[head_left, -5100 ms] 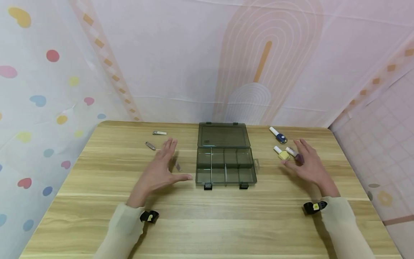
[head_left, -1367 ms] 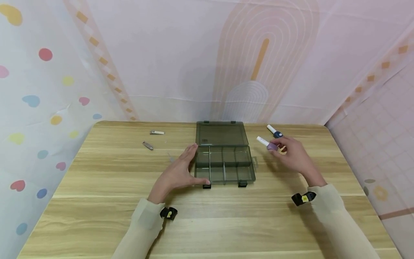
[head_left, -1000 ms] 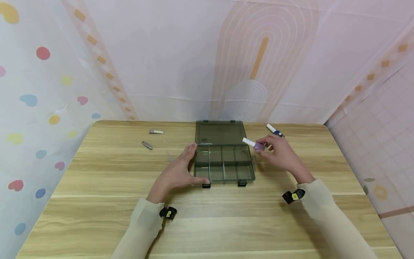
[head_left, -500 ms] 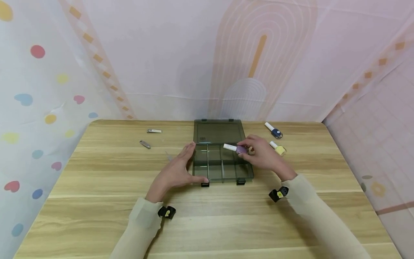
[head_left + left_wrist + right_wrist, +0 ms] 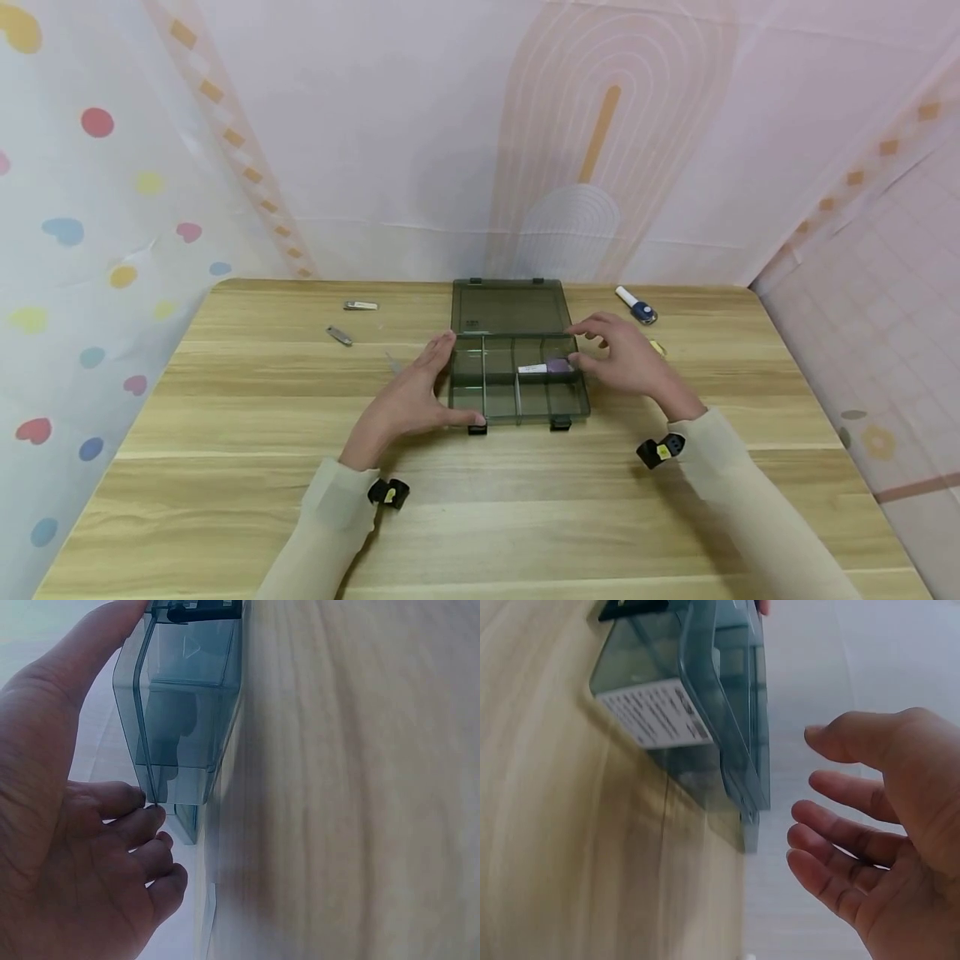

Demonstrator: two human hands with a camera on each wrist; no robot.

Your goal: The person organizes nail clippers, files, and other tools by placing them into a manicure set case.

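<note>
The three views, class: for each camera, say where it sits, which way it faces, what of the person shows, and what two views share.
Head: worn on the head, faces forward and down at the wooden table; both sleeved arms show.
Left wrist: beside the left hand, facing the storage box.
Right wrist: beside the right hand, facing the box's labelled underside.
Shared: all three show the box; the head view alone shows the purple polish bottle inside.

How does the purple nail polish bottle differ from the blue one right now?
The purple nail polish bottle lies inside the organizer box, in a back compartment; the blue nail polish bottle lies on the table, right of the open lid. The purple one lies crosswise, cap pointing left; the blue one lies diagonally. The right hand is beside the purple one, apart from the blue. Both have white caps.
</note>
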